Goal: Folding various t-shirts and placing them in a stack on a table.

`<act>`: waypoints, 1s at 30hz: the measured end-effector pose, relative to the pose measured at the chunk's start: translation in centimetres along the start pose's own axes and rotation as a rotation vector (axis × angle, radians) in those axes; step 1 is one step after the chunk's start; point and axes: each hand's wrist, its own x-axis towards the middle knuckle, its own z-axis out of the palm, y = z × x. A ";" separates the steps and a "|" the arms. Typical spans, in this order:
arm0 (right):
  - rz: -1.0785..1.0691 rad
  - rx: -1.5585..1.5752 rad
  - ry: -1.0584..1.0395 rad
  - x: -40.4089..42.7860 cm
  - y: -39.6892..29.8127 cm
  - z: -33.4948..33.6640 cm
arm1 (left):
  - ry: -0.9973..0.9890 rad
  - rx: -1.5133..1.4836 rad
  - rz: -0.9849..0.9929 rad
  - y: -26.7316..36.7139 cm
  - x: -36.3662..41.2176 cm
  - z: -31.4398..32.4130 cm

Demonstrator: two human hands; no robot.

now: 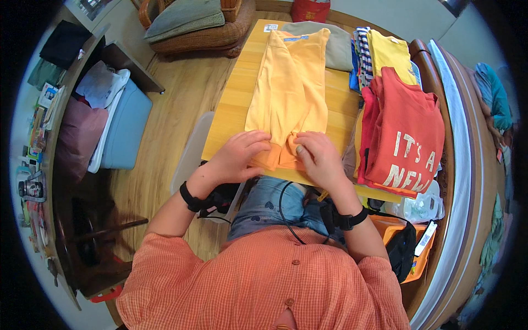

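Observation:
A yellow-orange long-sleeved top [288, 86] lies folded lengthwise on the wooden table [231, 99], its neck end away from me and its orange cuffs or hem at the near edge. My left hand [243, 154] rests on the near left corner of the fabric, fingertips at the orange band. On the right band lies my right hand [315, 154], its thumb and fingers bent around a bunched bit of the orange cloth. Both hands are close together at the table's near edge.
A stack with a red printed shirt [406, 128] lies at the table's right. Behind it are a folded yellow shirt [392, 53], striped clothes [364, 53] and a grey-green cloth [340, 45]. A blue bin [130, 123] stands left, a wicker chair [206, 39] beyond, an orange basket [420, 264] low right.

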 end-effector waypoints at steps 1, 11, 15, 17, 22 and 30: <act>-0.014 -0.016 -0.010 0.0 -0.2 0.2 | -0.039 0.033 0.019 0.1 -0.2 0.2; 0.003 -0.148 -0.051 -1.0 -1.1 0.6 | -0.024 -0.075 -0.017 -1.4 -0.3 1.4; 0.017 -0.148 -0.063 -1.2 -0.9 0.6 | -0.066 -0.095 -0.004 -1.5 -0.4 0.4; 0.027 -0.146 -0.054 -1.2 -0.7 0.9 | -0.051 -0.069 0.013 -1.6 -0.4 0.5; 0.054 -0.125 0.016 -1.6 -0.2 1.6 | 0.070 -0.158 -0.100 -1.9 -0.1 1.5; 0.021 -0.099 0.080 -2.3 0.7 2.1 | -0.036 -0.069 -0.015 -0.3 0.4 -0.1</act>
